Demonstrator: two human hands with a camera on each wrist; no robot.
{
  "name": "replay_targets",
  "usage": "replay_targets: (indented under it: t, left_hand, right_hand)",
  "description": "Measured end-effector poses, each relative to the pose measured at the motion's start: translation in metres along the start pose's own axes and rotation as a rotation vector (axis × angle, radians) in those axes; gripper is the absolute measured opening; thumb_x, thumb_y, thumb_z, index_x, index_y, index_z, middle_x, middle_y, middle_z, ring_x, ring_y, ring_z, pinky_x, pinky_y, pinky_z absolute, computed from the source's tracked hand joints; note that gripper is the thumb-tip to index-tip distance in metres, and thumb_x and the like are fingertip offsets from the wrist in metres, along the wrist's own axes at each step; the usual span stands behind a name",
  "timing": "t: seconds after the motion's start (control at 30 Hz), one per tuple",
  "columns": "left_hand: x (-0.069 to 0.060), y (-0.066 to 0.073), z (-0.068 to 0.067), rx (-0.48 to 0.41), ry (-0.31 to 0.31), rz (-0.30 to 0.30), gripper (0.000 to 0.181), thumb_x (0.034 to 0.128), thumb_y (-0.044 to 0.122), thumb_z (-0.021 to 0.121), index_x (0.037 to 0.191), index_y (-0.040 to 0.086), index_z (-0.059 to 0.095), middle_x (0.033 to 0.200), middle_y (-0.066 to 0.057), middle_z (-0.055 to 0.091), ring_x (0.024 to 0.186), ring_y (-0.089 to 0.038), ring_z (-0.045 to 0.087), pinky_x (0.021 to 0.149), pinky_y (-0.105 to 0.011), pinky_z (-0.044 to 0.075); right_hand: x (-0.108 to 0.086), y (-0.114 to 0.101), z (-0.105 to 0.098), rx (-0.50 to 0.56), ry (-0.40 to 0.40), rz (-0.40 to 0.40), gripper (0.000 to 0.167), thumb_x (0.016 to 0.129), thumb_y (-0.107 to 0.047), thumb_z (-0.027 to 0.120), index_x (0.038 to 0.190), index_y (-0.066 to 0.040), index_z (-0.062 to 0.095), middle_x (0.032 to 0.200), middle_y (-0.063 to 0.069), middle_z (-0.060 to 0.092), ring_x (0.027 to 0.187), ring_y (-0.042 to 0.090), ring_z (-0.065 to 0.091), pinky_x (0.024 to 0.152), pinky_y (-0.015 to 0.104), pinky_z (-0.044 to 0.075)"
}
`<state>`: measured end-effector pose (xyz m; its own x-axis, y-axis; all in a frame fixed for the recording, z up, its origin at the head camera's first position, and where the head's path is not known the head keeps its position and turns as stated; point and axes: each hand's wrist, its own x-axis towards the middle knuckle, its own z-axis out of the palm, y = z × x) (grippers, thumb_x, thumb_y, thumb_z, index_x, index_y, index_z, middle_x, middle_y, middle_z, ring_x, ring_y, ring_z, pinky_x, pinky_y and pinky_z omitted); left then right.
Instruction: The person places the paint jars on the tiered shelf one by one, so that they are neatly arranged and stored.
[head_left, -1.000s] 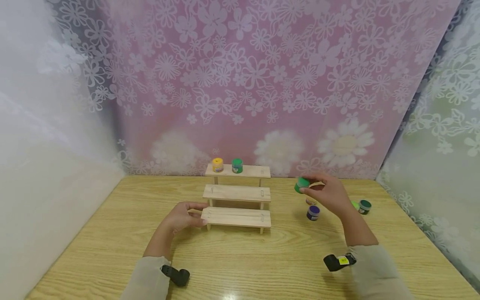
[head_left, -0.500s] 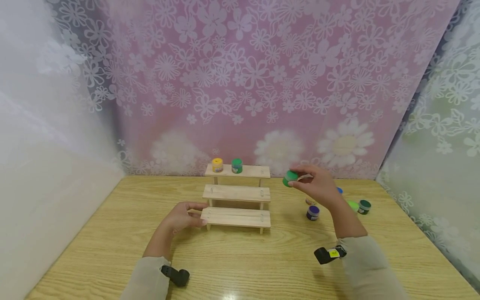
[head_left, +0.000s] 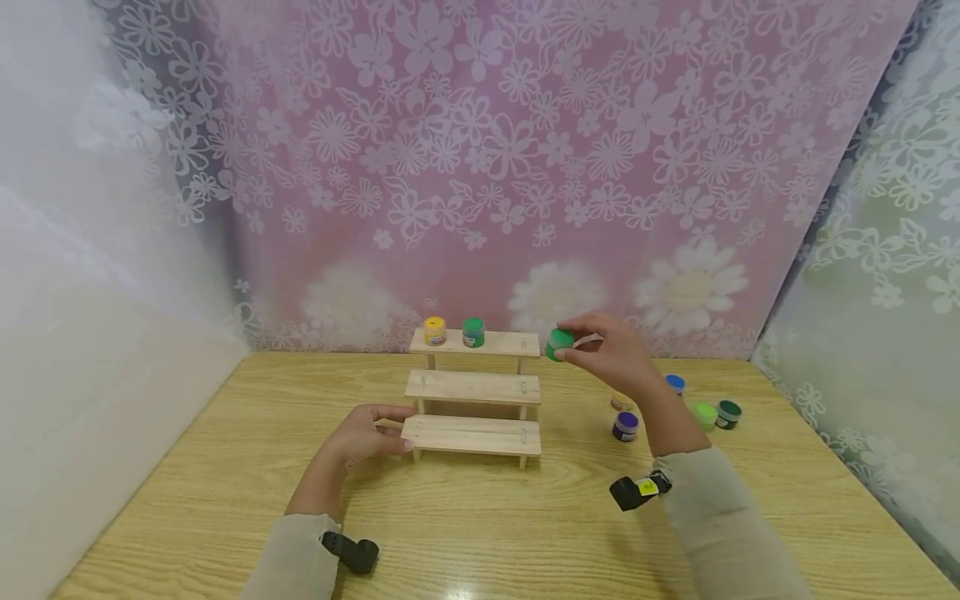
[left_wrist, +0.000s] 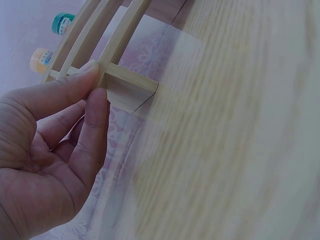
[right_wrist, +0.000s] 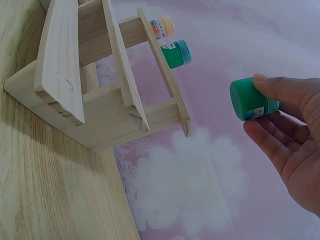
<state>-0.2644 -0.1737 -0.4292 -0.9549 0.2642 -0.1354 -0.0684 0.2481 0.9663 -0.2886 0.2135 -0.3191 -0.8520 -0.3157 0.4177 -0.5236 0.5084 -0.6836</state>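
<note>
My left hand point(head_left: 369, 435) pinches the left end of the lowest board of a three-step wooden rack point(head_left: 472, 385); the left wrist view shows thumb and fingertips on that board's corner. My right hand point(head_left: 617, 357) holds a green paint jar point(right_wrist: 248, 98) between thumb and fingers, in the air just right of the rack's top step. On that top step stand a yellow paint jar point(head_left: 435, 331) at the left and another green paint jar point(head_left: 473, 332) beside it. The middle and lowest steps bear no jars.
Right of the rack, on the wooden table point(head_left: 465, 525), stand a purple jar point(head_left: 626, 427), a partly hidden yellowish jar point(head_left: 621, 402), a blue-lidded jar point(head_left: 675, 384), a light green jar point(head_left: 705, 415) and a dark green jar point(head_left: 727, 414). A flowered curtain point(head_left: 525, 167) hangs behind.
My right hand has carried the green paint jar left and slightly up towards the top step, uncovering the blue-lidded and light green jars. The left hand and the rack have stayed in place.
</note>
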Motion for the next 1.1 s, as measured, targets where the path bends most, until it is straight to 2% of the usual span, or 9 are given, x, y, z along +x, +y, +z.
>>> replay_targets:
  t: [0.27, 0.47, 0.7, 0.9, 1.1]
  left_hand:
    - [0.001, -0.002, -0.001, 0.009, -0.003, -0.005, 0.053, 0.078, 0.001, 0.08, 0.128, 0.004, 0.064, 0.141, -0.022, 0.046, 0.114, -0.036, 0.057, 0.082, -0.04, 0.055]
    - [0.002, -0.003, -0.001, 0.005, 0.012, -0.009, 0.052, 0.0774, 0.001, 0.081, 0.127, 0.006, 0.066, 0.143, -0.021, 0.044, 0.117, -0.038, 0.055, 0.081, -0.04, 0.055]
    - [0.003, -0.003, 0.001, -0.023, 0.028, -0.033, 0.054, 0.076, -0.002, 0.081, 0.127, 0.004, 0.065, 0.131, -0.019, 0.056, 0.108, -0.03, 0.061, 0.079, -0.039, 0.055]
    - [0.002, -0.002, 0.001, -0.021, 0.039, -0.034, 0.053, 0.0759, -0.002, 0.081, 0.126, 0.005, 0.066, 0.137, -0.019, 0.05, 0.109, -0.03, 0.059, 0.078, -0.04, 0.055]
    - [0.002, -0.002, 0.002, -0.014, 0.047, -0.042, 0.052, 0.0757, -0.002, 0.081, 0.125, 0.006, 0.067, 0.138, -0.018, 0.05, 0.113, -0.032, 0.057, 0.08, -0.04, 0.055]
  right_hand:
    - [0.016, 0.0, 0.009, 0.006, -0.012, -0.018, 0.039, 0.085, -0.014, 0.078, 0.121, -0.001, 0.067, 0.111, 0.011, 0.063, 0.1, 0.027, 0.061, 0.08, 0.028, 0.054]
    - [0.024, -0.002, 0.017, -0.029, -0.016, -0.005, 0.04, 0.086, -0.012, 0.076, 0.123, -0.001, 0.066, 0.112, 0.011, 0.063, 0.102, 0.027, 0.061, 0.081, 0.03, 0.054]
    - [0.035, -0.003, 0.027, -0.014, -0.029, 0.058, 0.042, 0.087, -0.015, 0.076, 0.126, -0.002, 0.064, 0.115, 0.011, 0.06, 0.105, 0.027, 0.059, 0.084, 0.034, 0.053]
    - [0.044, -0.002, 0.034, 0.033, -0.029, 0.115, 0.04, 0.087, -0.014, 0.076, 0.125, -0.004, 0.065, 0.115, 0.011, 0.059, 0.104, 0.027, 0.06, 0.079, 0.036, 0.056]
    - [0.05, 0.0, 0.041, 0.024, -0.045, 0.149, 0.041, 0.088, -0.011, 0.074, 0.127, -0.004, 0.064, 0.12, 0.013, 0.058, 0.107, 0.032, 0.059, 0.078, 0.037, 0.056]
